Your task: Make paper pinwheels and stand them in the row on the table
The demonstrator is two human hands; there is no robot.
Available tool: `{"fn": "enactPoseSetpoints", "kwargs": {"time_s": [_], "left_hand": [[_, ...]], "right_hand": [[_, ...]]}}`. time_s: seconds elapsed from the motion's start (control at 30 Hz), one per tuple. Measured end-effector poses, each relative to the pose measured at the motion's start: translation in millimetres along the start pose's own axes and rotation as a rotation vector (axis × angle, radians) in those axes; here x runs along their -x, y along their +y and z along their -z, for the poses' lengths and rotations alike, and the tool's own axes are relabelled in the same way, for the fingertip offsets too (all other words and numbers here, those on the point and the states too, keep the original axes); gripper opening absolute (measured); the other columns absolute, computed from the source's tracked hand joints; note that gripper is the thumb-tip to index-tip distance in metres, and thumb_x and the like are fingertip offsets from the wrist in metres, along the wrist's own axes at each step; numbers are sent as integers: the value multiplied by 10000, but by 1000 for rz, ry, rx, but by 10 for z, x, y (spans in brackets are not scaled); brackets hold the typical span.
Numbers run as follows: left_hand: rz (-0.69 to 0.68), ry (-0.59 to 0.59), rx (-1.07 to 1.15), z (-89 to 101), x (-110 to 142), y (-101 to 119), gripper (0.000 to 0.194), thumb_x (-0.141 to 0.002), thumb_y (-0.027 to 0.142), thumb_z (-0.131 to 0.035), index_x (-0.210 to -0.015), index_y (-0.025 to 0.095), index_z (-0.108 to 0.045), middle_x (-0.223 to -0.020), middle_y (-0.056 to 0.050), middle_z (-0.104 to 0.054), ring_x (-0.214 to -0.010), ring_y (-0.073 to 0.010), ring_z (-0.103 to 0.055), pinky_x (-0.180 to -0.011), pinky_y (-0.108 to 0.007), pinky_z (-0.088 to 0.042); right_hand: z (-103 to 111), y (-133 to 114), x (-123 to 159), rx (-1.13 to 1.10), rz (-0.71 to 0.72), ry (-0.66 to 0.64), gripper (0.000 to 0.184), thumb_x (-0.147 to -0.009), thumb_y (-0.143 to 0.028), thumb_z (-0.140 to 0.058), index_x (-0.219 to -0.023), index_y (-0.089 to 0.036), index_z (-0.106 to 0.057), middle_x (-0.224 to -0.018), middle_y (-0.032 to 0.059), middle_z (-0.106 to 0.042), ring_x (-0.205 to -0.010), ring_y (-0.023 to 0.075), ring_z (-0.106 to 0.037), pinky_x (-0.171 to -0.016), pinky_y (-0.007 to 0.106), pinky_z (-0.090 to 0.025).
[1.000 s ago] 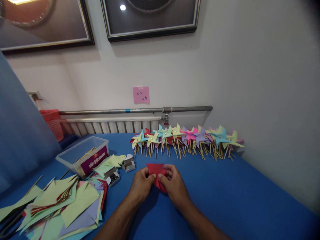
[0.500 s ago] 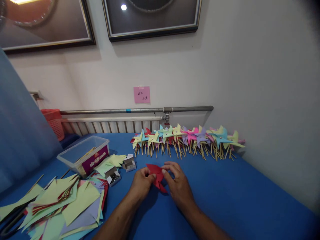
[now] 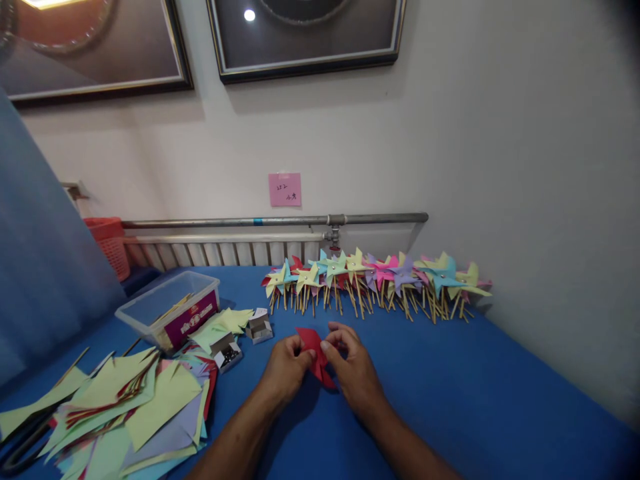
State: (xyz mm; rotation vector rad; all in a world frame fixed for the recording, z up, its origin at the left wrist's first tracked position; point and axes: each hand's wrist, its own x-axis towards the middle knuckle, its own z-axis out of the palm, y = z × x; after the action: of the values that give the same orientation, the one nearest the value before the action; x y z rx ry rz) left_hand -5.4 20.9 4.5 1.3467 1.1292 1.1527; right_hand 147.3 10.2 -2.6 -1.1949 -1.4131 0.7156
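Observation:
A red paper pinwheel (image 3: 316,359), its blades partly folded in toward the middle, is held up over the blue table. My left hand (image 3: 286,368) pinches its left side between thumb and fingers. On the other side, my right hand (image 3: 353,365) has thumb and fingers closed on a folded blade near the centre; the fingertips hide part of the paper. Left of my hands, a small open box (image 3: 227,351) holds dark, shiny pins. Another small box (image 3: 259,327) stands open just behind it.
Finished pinwheels (image 3: 380,273) on sticks lie in a row along the back. At left are a pile of coloured paper sheets (image 3: 165,400), black-handled scissors (image 3: 25,437) and a clear plastic tub (image 3: 170,310) with sticks. A metal pipe (image 3: 290,221) runs along the wall.
My right hand has shifted slightly left with the blade, so the red paper looks narrower and more folded inward. The left hand keeps its pinch, moved barely to the right.

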Motion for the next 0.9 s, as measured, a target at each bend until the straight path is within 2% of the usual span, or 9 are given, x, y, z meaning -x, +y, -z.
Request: {"fn": "enactPoseSetpoints", "kwargs": {"time_s": [0.1,0.2,0.27,0.33,0.43,0.57,0.67,0.9], "left_hand": [[-16,-28,18,-9,17,19,242,-671,345,-710,-624,167,-553,-553,46,-509,-510,-83,-396,-515,-219,-285],[-13,-43,43,-8,13,14,233,-672,344,-716,-648,157,-578,-573,38,-532,-521,-85,-412,-528,-218,-297],[-19,-47,45,-5,3,-5,224,-677,338,-711,-653,153,-588,-577,34,-539,-528,-87,-418,-535,-219,-303],[-18,-36,40,-3,-6,-23,226,-671,335,-712,-640,154,-581,-570,33,-536,-526,-88,-417,-531,-219,-301],[-10,-40,66,-7,-3,-14,217,-658,327,-716,-647,150,-591,-574,31,-545,-525,-87,-418,-530,-218,-305],[-5,-52,93,-21,31,74,166,-638,281,-701,-640,146,-605,-564,38,-548,-526,-83,-418,-533,-210,-308],[-4,-45,101,-29,49,117,175,-618,274,-710,-599,154,-584,-538,44,-532,-520,-80,-409,-525,-205,-301],[21,-59,135,-20,31,67,197,-621,298,-741,-638,145,-616,-564,33,-561,-522,-85,-431,-533,-212,-314]], "right_hand": [[-7,45,-36,-76,-52,52,302,-801,-442,-659,-1016,-232,-685,-1226,115,-652,-1134,267,-622,-979,412,-493],[9,43,-49,-83,-32,3,304,-851,-501,-592,-883,-227,-721,-1176,118,-672,-1192,272,-600,-1023,404,-462],[15,38,-44,-72,-29,-36,299,-860,-480,-589,-788,-222,-723,-1194,126,-669,-1221,277,-590,-1004,384,-472],[4,44,-32,-82,-50,-39,216,-819,-419,-646,-810,-219,-729,-1239,127,-658,-1199,275,-608,-964,367,-496],[-31,59,-12,-134,-95,-42,203,-774,-354,-684,-923,-222,-724,-1184,106,-695,-1052,245,-670,-904,350,-522],[-52,35,5,-240,-169,-150,224,-782,-362,-664,-944,-210,-690,-816,28,-723,-720,189,-658,-682,300,-525],[-46,-1,9,-300,-199,-158,214,-749,-352,-694,-905,-206,-678,-771,10,-709,-679,172,-636,-653,282,-505],[-57,39,-12,-338,-248,-145,279,-697,-298,-698,-957,-211,-646,-688,-34,-644,-576,130,-560,-551,239,-436]]}}
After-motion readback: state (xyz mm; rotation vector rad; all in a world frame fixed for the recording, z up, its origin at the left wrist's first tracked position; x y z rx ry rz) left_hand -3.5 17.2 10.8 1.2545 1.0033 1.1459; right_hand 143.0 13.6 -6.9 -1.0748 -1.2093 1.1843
